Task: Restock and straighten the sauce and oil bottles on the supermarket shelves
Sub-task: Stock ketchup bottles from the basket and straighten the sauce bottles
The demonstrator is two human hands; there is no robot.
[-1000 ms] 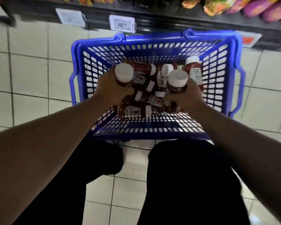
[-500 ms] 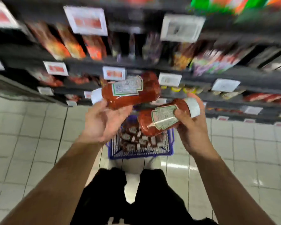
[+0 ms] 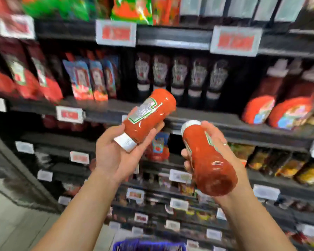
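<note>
left hand [image 3: 116, 153]: wrapped round a ketchup bottle [image 3: 149, 115], cap toward the palm, base aimed at the shelf [image 3: 198, 122]
right hand [image 3: 216, 142]: gripping the second bottle [image 3: 207, 160], cap pointing at the shelf, base toward the camera
where they are: both just in front of the shelf, below its row of dark bottles [image 3: 179, 77]
tip: probably flip each cap-down, label out, then slide in one at a time
basket [image 3: 149, 245]: on the floor below the shelf

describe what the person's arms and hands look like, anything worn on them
Both forearms are bare, with no sleeves, gloves, watch or wristband in view. The right hand wears a thin, light metallic ring on one finger. The left hand shows no ring or other jewellery on the parts facing the camera. The picture is blurred, so finer marks cannot be made out.
</note>
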